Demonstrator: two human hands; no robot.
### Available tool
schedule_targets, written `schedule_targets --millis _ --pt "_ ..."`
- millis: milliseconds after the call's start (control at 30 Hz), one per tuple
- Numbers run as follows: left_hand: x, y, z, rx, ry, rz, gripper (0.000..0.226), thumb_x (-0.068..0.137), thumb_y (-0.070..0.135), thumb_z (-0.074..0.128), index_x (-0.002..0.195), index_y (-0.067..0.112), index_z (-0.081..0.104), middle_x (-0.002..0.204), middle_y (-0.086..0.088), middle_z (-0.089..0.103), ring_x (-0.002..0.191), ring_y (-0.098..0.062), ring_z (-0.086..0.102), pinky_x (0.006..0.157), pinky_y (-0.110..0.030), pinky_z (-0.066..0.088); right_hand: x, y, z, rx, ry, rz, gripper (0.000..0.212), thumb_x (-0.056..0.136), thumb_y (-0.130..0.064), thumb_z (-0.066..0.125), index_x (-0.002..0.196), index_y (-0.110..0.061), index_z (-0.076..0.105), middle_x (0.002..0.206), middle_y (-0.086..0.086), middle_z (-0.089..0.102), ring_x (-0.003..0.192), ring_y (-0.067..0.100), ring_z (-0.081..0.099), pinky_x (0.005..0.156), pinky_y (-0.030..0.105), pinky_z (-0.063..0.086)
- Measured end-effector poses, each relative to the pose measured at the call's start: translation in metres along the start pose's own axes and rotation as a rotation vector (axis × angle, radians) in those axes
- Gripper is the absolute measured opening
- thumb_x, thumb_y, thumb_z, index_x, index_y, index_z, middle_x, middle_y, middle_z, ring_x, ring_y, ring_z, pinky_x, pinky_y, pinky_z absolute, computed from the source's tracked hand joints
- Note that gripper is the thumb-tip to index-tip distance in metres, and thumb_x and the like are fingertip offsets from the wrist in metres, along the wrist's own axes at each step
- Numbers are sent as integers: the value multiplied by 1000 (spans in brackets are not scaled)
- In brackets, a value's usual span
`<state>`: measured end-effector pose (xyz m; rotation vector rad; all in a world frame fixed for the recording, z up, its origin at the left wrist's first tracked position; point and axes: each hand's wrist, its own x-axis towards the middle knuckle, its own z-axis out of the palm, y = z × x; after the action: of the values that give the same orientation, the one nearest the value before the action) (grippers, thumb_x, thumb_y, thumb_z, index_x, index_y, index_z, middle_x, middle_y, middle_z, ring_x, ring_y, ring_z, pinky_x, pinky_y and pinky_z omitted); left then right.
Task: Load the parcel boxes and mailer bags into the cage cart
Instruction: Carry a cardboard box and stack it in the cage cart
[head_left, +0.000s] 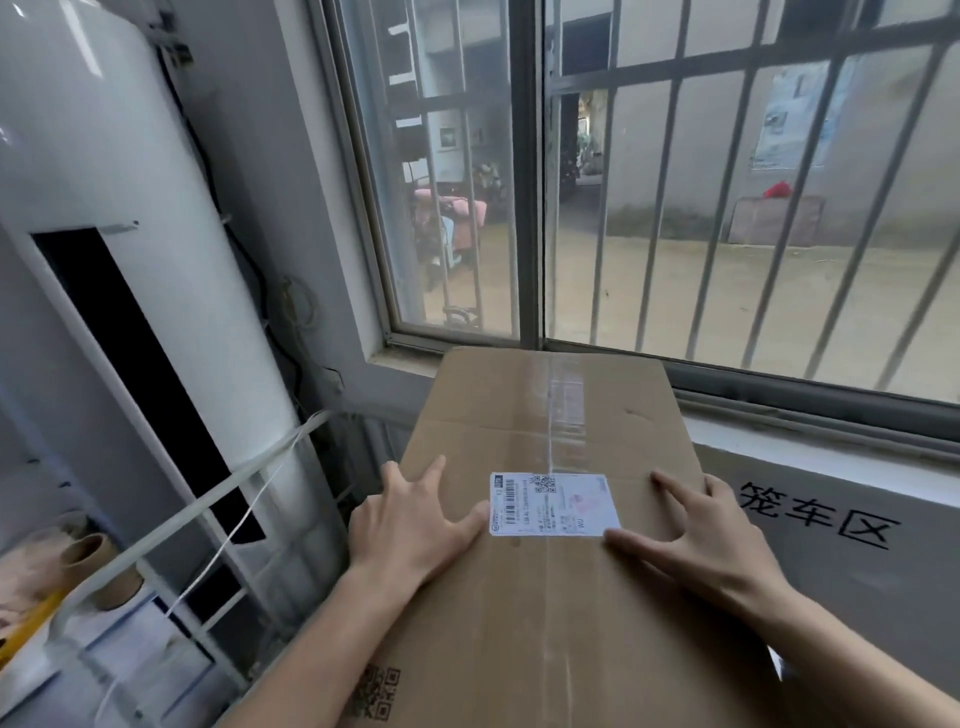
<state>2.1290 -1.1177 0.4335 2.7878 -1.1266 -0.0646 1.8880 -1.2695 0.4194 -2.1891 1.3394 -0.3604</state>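
Note:
A large brown cardboard parcel box (550, 421), taped down its middle and bearing a white shipping label (555, 504), fills the lower centre of the head view. My left hand (410, 519) lies on its top near the left edge, fingers spread and fairly straight. My right hand (706, 535) presses on the top right of the label with spread fingers. Both hands touch the top face; neither wraps an edge. White wire bars of the cage cart (223, 623) show at the lower left, below and beside the box.
A tall white cylindrical appliance (119, 218) stands close on the left, with white straps across it. A barred window (675, 182) is straight ahead above a sill. A white wall panel with black characters (815, 512) is at the right. A cardboard tape core (98, 566) sits lower left.

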Motion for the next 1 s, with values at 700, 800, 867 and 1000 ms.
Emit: schedule_targets --millis 700,800,867,1000 --pt "122 -211 -14 -66 -57 222 88 80 85 39 155 40 27 142 -12 40 112 -35 63 89 -38 49 -6 -191 143 -60 127 190 121 45 -96 57 151 -40 38 158 13 28 138 34 44 109 43 41" --pt "136 -220 -13 -82 -61 238 86 81 85 36 154 40 30 141 -12 41 111 -36 63 87 -39 50 -6 -200 157 -52 139 223 120 47 -95 59 152 -41 37 159 12 27 138 34 44 109 43 40" --pt "145 -217 -9 -57 -69 250 89 78 87 37 153 41 30 142 -11 41 111 -35 64 87 -39 50 -4 -198 163 -46 133 260 126 43 -98 54 153 -39 36 159 12 26 139 33 44 109 42 40" --pt "156 -203 3 -33 -111 271 93 76 91 38 154 41 30 141 -11 40 113 -35 62 89 -40 50 8 -185 165 -47 136 297 134 38 -102 48 154 -36 35 159 14 26 140 31 42 110 41 39"
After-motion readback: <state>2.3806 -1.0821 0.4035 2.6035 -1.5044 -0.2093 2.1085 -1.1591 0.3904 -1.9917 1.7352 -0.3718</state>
